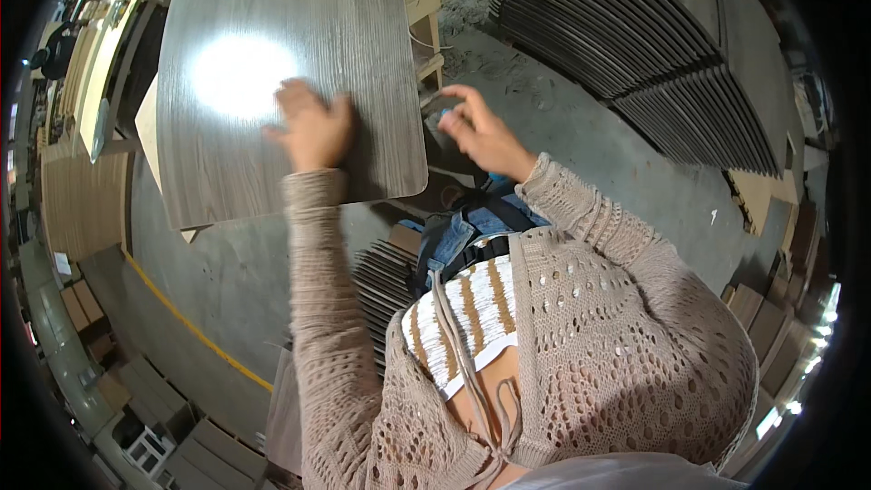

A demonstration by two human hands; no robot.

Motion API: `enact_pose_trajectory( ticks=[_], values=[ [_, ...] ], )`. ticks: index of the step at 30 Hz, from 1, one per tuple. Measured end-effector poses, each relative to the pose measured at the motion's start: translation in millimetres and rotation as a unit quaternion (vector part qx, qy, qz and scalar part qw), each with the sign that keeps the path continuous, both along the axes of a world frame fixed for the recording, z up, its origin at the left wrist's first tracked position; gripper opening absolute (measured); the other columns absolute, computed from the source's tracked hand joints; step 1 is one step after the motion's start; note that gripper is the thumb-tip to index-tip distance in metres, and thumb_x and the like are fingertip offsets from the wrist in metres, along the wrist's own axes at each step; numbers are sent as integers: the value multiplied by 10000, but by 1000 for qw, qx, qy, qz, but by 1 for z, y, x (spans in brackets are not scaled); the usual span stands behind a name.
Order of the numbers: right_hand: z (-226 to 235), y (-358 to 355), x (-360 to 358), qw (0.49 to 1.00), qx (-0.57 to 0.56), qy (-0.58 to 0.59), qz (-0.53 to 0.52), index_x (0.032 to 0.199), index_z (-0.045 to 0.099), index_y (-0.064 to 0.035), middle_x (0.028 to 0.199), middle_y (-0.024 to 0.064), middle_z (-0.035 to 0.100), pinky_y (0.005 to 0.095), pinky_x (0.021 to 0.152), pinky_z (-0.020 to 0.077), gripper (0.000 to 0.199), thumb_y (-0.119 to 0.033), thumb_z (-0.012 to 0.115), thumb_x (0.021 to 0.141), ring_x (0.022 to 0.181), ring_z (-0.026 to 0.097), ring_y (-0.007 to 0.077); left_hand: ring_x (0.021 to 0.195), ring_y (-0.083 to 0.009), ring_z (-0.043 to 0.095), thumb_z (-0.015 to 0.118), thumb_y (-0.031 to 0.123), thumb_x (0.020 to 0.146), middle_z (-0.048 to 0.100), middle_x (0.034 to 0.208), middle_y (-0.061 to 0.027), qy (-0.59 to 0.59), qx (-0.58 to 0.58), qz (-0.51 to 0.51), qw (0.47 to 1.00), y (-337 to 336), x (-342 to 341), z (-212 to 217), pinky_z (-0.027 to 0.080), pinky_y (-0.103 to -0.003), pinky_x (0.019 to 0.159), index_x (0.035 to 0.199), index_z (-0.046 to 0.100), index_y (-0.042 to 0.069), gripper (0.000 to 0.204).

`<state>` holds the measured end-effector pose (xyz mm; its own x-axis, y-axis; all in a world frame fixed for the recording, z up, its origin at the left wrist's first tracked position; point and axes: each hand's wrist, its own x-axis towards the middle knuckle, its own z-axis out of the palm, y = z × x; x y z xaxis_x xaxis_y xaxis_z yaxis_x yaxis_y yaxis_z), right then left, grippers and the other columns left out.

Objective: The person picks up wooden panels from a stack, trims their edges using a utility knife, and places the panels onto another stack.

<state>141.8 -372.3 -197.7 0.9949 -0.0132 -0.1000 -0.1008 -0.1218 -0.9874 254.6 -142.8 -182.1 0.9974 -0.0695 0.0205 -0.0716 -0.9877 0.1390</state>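
A large wood-grain board [367, 45] with rounded corners lies flat in front of me, grey-brown, with a bright light reflected on it. My left hand [318, 127] is over the board's near middle, palm down with its fingers spread and slightly blurred; whether it presses on the surface I cannot tell. Just off the board's right edge is my right hand [490, 138], fingers bent, with a gap between forefinger and thumb. A small blue patch shows at its thumb tip; I cannot make out what it is.
Beneath the board, part of a pale wooden support [425, 14] shows. Tall stacks of dark panels [626, 36] stand at the right. Another panel stack [86, 200] is at the left, near a yellow floor line [186, 322]. More panels [386, 277] lie by my legs.
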Motion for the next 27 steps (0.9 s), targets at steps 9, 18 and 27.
enact_pose_trajectory(
  ticks=[9, 18, 27],
  values=[
    [14, -24, 27, 900, -398, -167, -65, 1119, 554, -147, 923, 119, 618, 439, 637, 508, 266, -273, 526, 887, 718, 621, 355, 1371, -427, 59, 556, 257, 740, 106, 1459, -292, -50, -45, -118, 991, -120, -51, 10, 25, -692, 992, 1362, 186, -131, 821],
    [18, -34, 66, 872, -458, -136, -110, 1066, 572, -160, 863, 132, 626, 473, 639, 505, 232, -294, 513, 885, 722, 623, 366, 1370, -424, 85, 530, 105, 725, 127, 1457, -285, -61, -25, -114, 991, -133, -56, 7, 43, -696, 991, 1356, 197, -121, 748],
    [-1, -97, 89, 887, -427, -105, -139, 1075, 559, -139, 825, 179, 640, 472, 676, 480, 263, -318, 494, 894, 770, 611, 389, 1378, -408, 79, 518, 54, 719, 127, 1469, -261, -54, -9, -158, 986, -94, -94, 4, 45, -680, 1007, 1361, 215, -107, 728]
  ],
)
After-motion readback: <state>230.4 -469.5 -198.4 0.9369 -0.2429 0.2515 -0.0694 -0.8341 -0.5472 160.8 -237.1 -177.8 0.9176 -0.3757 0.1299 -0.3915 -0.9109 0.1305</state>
